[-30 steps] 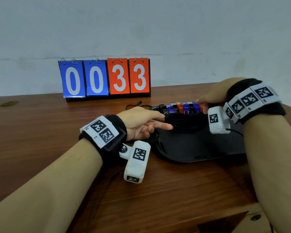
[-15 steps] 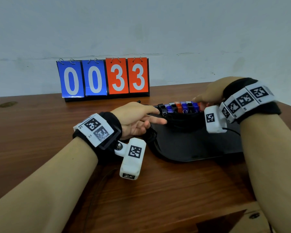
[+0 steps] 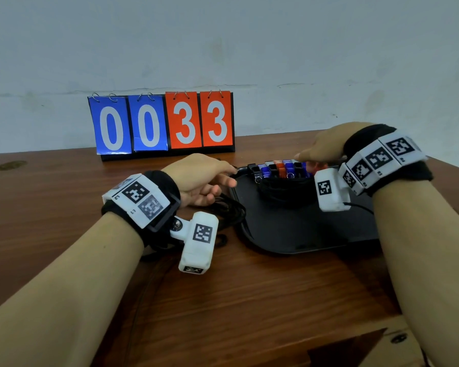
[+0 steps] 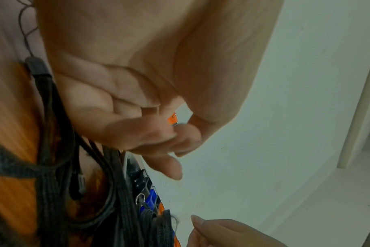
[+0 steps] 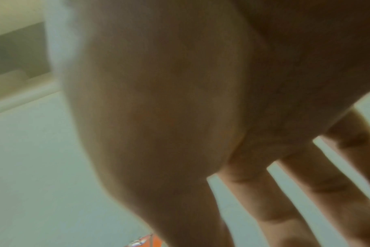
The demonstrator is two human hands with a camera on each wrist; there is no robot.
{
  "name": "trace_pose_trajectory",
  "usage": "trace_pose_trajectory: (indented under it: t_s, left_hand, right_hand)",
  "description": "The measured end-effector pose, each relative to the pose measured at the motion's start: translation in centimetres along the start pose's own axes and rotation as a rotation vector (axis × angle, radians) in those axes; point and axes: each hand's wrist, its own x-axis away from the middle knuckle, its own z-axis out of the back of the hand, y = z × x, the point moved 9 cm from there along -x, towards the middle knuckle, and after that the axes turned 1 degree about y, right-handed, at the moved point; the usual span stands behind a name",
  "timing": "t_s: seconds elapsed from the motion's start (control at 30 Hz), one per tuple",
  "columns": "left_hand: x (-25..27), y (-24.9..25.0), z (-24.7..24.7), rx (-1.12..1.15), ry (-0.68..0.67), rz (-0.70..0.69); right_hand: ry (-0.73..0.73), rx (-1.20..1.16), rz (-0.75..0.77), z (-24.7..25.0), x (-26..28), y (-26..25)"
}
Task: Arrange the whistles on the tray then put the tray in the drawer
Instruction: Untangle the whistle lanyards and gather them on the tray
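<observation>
Loosely, left hand (image 3: 200, 178) hovers beside tray (image 3: 302, 234), seemingly empty.

Both hands forward, left (image 3: 196, 178) loosely curled, right (image 3: 321, 144) fingers extended

right hand (image 3: 321, 144) covering whistles' (image 3: 281, 169) right end, perhaps touching

Flip scoreboard (image 3: 161, 123) reads blue 0 0, orange 3 3
</observation>
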Motion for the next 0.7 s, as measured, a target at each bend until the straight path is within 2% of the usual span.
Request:
trace_pose_trajectory:
  t_s: [0.2, 0.37, 0.53, 0.7]
  left_hand:
    - [-0.2, -0.4, 0.2, -0.075, 0.017, 0.013]
    - [-0.3, -0.3, 0.6, -0.185, 0.028, 0.011]
    - [-0.4, 0.1, 0.6, 0.005, 0.030, -0.020]
    - [-0.2, 0.1, 1.3, -0.001, 0.073, -0.023]
  right_hand:
    - [-0.009, -0.156, 0.184, 0.0, 0.9, -3.0]
    - [-0.067, -0.504, 0.338, -0.3, 1.2, -5.7]
    - [-0.163, -0.682, 0.494, -0.5, 2.6, -8.2]
    - [-0.304, -0.631, 0.615, -1.9, 4.6, -11.1]
